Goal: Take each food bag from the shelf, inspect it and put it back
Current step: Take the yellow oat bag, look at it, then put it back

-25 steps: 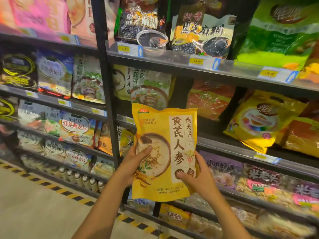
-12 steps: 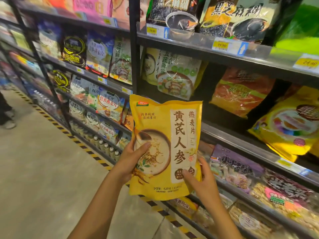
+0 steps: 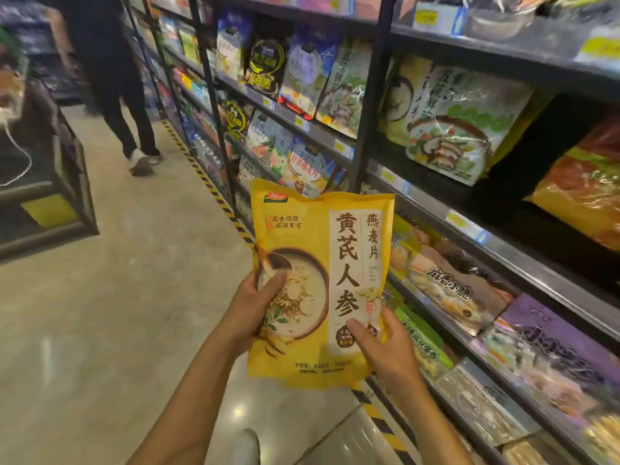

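- Yellow food bag [image 3: 322, 283]: one, flat pouch, held upright in the near centre with its printed front to the camera. The print shows a bowl of oats and a white panel of large dark characters. The bag is off the shelf, in the air just in front of the shelving and above the aisle edge.
- Left hand [image 3: 255, 310]: grips the bag's lower left edge, thumb laid on the front over the bowl picture, fingers hidden behind the bag.
- Right hand [image 3: 385, 350]: grips the bag's lower right edge, thumb pressed on the front at the foot of the white panel, fingers curled behind.
- Shelf [image 3: 503, 250]: dark metal shelving in several tiers, running from near right to far left, with yellow price tags [image 3: 456, 219] on the rails.
- Green-and-white bag [image 3: 453, 129]: upper tier, right of the upright post, leaning back.
- Orange bag [image 3: 583, 196]: far right edge, same tier, partly cut off.
- Purple bag [image 3: 553, 340]: lower tier, near right, blurred.
- Floor [image 3: 117, 313]: pale and glossy, with black-and-yellow striped tape [image 3: 214, 193] along the foot of the shelving.
- Another person [image 3: 131, 122]: far left in the aisle, dark trousers, blurred.
- Low dark stand [image 3: 50, 209]: left edge, with a white cable [image 3: 20, 162] hanging on it.
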`<action>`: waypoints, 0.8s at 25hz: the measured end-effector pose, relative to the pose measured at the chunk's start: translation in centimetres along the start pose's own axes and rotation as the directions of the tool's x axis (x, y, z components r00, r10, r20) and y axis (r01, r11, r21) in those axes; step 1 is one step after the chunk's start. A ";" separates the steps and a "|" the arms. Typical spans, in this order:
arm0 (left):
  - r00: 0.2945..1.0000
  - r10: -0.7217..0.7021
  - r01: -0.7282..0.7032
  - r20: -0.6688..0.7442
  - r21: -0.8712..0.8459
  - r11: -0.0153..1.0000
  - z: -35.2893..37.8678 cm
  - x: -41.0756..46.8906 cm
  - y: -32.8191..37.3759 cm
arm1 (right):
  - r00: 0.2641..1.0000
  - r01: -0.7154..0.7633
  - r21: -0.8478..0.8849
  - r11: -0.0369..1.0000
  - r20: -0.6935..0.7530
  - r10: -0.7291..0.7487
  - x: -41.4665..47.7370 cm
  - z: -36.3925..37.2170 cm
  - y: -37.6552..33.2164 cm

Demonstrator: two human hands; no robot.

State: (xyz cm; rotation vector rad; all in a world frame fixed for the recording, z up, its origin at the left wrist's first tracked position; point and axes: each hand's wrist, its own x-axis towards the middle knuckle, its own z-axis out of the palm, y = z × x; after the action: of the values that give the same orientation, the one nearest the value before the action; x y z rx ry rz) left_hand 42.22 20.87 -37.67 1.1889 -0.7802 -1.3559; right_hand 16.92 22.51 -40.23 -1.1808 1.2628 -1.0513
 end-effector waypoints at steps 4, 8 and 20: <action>0.994 0.022 -0.023 -0.106 -0.006 1.000 -4.9 0.4 1.2 | 0.994 -0.018 -0.030 0.999 0.111 0.022 3.1 4.9 0.4; 0.974 0.042 -0.048 -0.224 -0.023 0.999 -11.6 1.6 3.2 | 0.977 0.003 -0.076 0.997 0.212 0.013 6.6 12.2 -0.3; 0.893 0.114 -0.137 -0.435 -0.022 0.990 -31.7 7.8 11.8 | 0.901 0.093 -0.074 0.993 0.430 -0.052 16.4 35.4 -4.4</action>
State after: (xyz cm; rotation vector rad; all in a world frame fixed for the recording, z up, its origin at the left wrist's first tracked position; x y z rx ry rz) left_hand 76.68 17.06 -36.95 1.3135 -0.4873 -0.9472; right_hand 53.36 7.83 -39.68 -1.4471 0.9327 -0.7347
